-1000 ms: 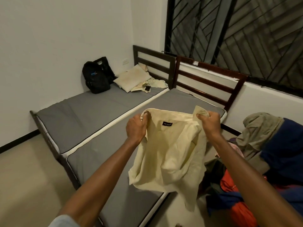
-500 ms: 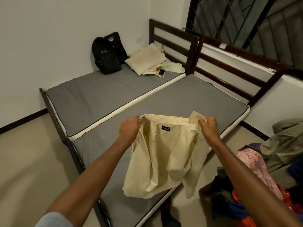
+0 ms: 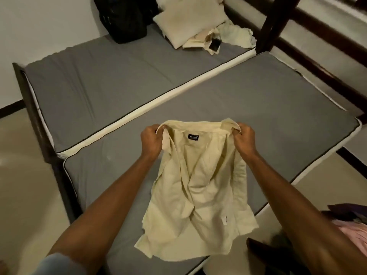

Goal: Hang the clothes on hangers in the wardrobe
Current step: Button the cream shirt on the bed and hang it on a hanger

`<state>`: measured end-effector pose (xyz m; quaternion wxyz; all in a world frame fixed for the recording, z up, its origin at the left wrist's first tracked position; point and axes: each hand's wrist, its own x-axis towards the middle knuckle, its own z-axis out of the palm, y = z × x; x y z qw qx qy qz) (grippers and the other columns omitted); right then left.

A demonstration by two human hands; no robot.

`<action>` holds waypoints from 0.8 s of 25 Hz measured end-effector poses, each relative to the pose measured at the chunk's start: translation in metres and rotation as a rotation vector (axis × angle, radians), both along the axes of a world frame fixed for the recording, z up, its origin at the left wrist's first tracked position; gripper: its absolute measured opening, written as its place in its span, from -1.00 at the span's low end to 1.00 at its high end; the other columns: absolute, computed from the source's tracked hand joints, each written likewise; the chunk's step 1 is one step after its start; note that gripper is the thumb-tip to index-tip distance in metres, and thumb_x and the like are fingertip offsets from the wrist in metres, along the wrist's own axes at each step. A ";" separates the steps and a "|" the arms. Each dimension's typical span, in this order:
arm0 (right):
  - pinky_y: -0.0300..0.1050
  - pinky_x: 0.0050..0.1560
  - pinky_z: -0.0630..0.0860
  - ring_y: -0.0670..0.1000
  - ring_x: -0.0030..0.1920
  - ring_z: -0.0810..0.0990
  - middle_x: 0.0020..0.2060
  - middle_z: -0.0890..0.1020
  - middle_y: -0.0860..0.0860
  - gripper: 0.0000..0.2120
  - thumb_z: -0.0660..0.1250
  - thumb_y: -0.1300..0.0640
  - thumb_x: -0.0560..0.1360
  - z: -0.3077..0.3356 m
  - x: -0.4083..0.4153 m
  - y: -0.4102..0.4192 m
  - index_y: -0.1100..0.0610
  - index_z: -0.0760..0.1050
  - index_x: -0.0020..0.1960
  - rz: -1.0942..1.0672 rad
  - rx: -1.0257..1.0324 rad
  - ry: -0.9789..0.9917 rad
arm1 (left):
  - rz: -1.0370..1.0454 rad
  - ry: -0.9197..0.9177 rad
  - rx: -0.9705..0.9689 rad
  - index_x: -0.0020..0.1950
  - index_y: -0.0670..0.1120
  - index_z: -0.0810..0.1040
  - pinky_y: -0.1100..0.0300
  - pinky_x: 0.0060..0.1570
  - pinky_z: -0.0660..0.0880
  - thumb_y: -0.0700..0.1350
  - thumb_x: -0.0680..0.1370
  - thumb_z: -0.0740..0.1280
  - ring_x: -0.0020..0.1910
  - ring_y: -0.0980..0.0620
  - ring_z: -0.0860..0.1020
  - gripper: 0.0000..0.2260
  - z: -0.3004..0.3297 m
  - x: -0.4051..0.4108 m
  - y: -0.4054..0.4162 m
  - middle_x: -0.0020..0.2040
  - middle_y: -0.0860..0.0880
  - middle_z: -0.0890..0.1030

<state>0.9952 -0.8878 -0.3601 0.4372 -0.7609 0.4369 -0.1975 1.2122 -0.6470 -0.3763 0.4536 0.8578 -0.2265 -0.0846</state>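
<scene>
A pale yellow collared shirt [image 3: 200, 187] hangs spread between my two hands over the nearer grey mattress [image 3: 278, 108]. Its dark neck label faces me and its hem trails down onto the mattress edge. My left hand [image 3: 151, 142] grips the left end of the collar. My right hand [image 3: 244, 140] grips the right end of the collar. No hanger and no wardrobe are in view.
A second grey mattress [image 3: 99, 76] lies alongside on the left, with a black backpack [image 3: 123, 18], a cream pillow [image 3: 188, 18], crumpled cloths and a phone [image 3: 214, 45] at its head. Dark wooden headboards [image 3: 278, 22] stand behind. A pile of clothes [image 3: 353, 227] lies at the right floor.
My view has tipped down and moved over the bed. The shirt and both hands have dropped lower toward the mattress, and both hands have kept their grip on the collar.
</scene>
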 end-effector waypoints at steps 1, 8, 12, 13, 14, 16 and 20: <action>0.09 0.05 0.62 -0.01 -0.06 0.64 -0.04 0.67 0.00 -0.84 0.42 0.18 0.53 -0.027 0.021 -0.016 -0.01 0.57 0.08 0.007 0.044 -0.006 | 0.010 0.045 -0.011 -0.13 -0.13 0.64 0.11 -0.25 0.46 0.00 0.65 0.32 -0.33 0.16 0.50 -0.73 -0.025 0.016 -0.012 -0.28 0.04 0.60; -0.03 0.41 0.39 0.10 0.44 0.43 0.47 0.43 0.11 -0.25 0.55 0.15 0.47 -0.246 -0.022 -0.016 0.17 0.29 0.55 -0.098 0.285 0.281 | -0.019 0.179 0.411 0.47 -0.32 0.40 -0.12 0.35 0.44 -0.07 0.59 0.34 0.31 -0.29 0.54 -0.48 -0.237 0.026 0.062 0.36 -0.30 0.54; 0.13 0.30 0.47 0.28 0.28 0.53 0.27 0.55 0.24 -0.44 0.55 0.26 0.42 -0.328 -0.128 0.025 0.25 0.47 0.37 -0.200 0.198 0.483 | 0.151 0.373 0.624 0.32 -0.31 0.50 -0.05 0.19 0.48 -0.14 0.55 0.46 0.17 -0.29 0.60 -0.59 -0.301 -0.028 0.154 0.16 -0.28 0.63; 0.12 0.27 0.46 0.28 0.25 0.54 0.24 0.56 0.24 -0.44 0.58 0.23 0.40 -0.340 -0.146 0.033 0.26 0.49 0.34 -0.183 0.145 0.548 | 0.151 0.438 0.695 0.30 -0.29 0.51 -0.05 0.17 0.49 -0.07 0.52 0.51 0.16 -0.28 0.60 -0.54 -0.310 -0.041 0.168 0.15 -0.26 0.63; 0.11 0.23 0.47 0.27 0.21 0.54 0.21 0.56 0.23 -0.44 0.60 0.19 0.38 -0.347 -0.159 0.041 0.25 0.50 0.32 -0.155 0.100 0.601 | 0.132 0.471 0.723 0.26 -0.28 0.53 -0.07 0.15 0.50 0.00 0.47 0.56 0.15 -0.28 0.60 -0.48 -0.318 -0.053 0.180 0.14 -0.25 0.64; 0.08 0.13 0.51 0.20 0.12 0.54 0.13 0.54 0.18 -0.48 0.63 0.10 0.37 -0.355 -0.172 0.057 0.21 0.50 0.23 -0.127 0.053 0.679 | 0.094 0.476 0.699 0.21 -0.32 0.55 -0.12 0.14 0.55 0.06 0.34 0.66 0.12 -0.27 0.60 -0.36 -0.333 -0.075 0.193 0.12 -0.24 0.63; 0.12 0.02 0.54 0.29 0.07 0.54 0.01 0.53 0.25 -0.53 0.60 0.06 0.38 -0.362 -0.170 0.079 0.31 0.51 0.10 -0.070 -0.066 0.824 | 0.106 0.442 0.702 0.25 -0.25 0.52 -0.06 0.15 0.54 0.14 0.20 0.71 0.13 -0.20 0.58 -0.20 -0.346 -0.094 0.188 0.17 -0.16 0.59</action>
